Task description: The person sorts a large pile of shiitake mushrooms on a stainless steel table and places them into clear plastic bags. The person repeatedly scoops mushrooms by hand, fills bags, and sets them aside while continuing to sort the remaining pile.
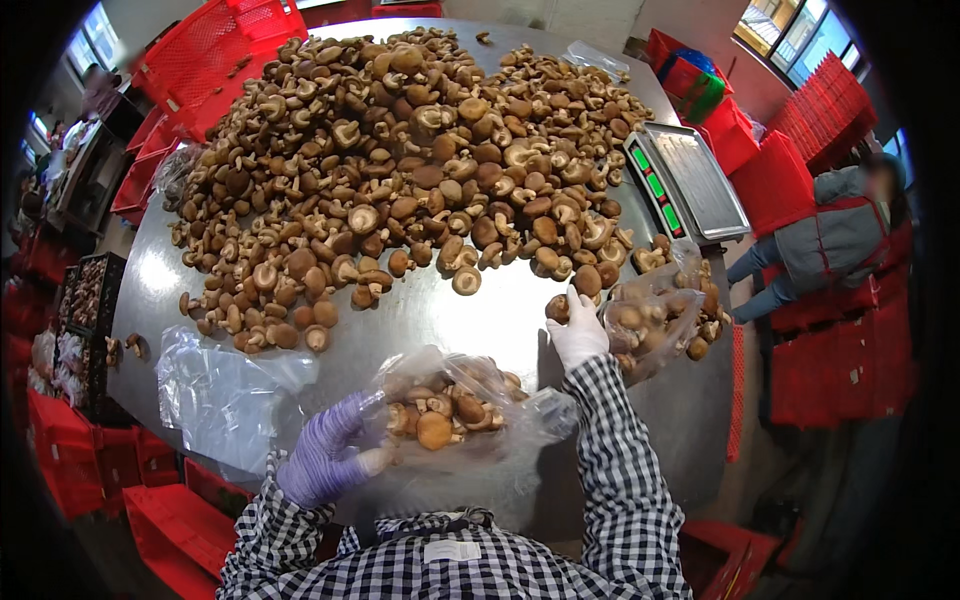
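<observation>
My left hand point(330, 450), in a purple knitted glove, grips the edge of a clear plastic bag point(540, 412) that holds several shiitake mushrooms point(435, 430). My right hand point(579, 330), in a white glove, reaches to the near right edge of the big mushroom heap point(360, 157). Its fingertips are at loose mushrooms there, one point(557, 308) beside the thumb; whether it grips one I cannot tell. Right of this hand lies another clear bag with mushrooms point(649, 322). Flat clear bags point(217, 397) lie at the left.
A scale point(694, 180) with green displays stands at the metal table's point(142, 300) right side. Red plastic crates point(176, 525) surround the table, and black crates of mushrooms point(88, 292) stand at the left. A person point(832, 232) is at the right, beyond the table.
</observation>
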Motion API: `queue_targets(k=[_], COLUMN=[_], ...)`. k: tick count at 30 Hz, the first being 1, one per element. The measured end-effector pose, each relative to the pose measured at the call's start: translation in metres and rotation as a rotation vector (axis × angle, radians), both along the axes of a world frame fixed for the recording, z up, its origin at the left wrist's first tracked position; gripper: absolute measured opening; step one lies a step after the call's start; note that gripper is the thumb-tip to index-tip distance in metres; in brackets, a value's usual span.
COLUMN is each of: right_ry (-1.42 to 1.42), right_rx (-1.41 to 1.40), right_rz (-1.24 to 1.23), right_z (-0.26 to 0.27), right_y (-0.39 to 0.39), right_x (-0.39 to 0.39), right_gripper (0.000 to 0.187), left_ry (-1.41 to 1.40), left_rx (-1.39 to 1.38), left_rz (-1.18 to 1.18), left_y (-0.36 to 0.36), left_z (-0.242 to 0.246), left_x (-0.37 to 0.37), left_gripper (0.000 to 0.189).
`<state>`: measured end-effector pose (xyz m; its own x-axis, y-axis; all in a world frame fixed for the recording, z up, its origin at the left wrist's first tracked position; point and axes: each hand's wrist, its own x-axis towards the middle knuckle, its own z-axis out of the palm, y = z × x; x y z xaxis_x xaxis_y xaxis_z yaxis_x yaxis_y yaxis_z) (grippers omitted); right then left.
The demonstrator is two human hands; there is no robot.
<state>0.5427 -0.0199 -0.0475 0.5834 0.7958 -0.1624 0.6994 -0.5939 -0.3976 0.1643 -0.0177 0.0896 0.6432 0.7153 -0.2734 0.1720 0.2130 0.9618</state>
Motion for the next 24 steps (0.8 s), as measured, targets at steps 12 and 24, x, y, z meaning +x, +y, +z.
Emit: queue_targets(k=[12, 24], right_ry=[1.345, -0.429], right_rx=[-0.075, -0.241], right_rz=[0.671, 0.379], right_z=[0.133, 0.181], right_y=[0.005, -0.134], right_x=[-0.099, -0.032], right_gripper=[0.047, 0.041], left_ry=[-0.023, -0.221], left_rx=[0.034, 0.059], left_rz=[-0.072, -0.494], left_y=[0.022, 0.005], left_z=[0.013, 0.054], left_x=[0.002, 0.060], left_gripper=[0.085, 0.090])
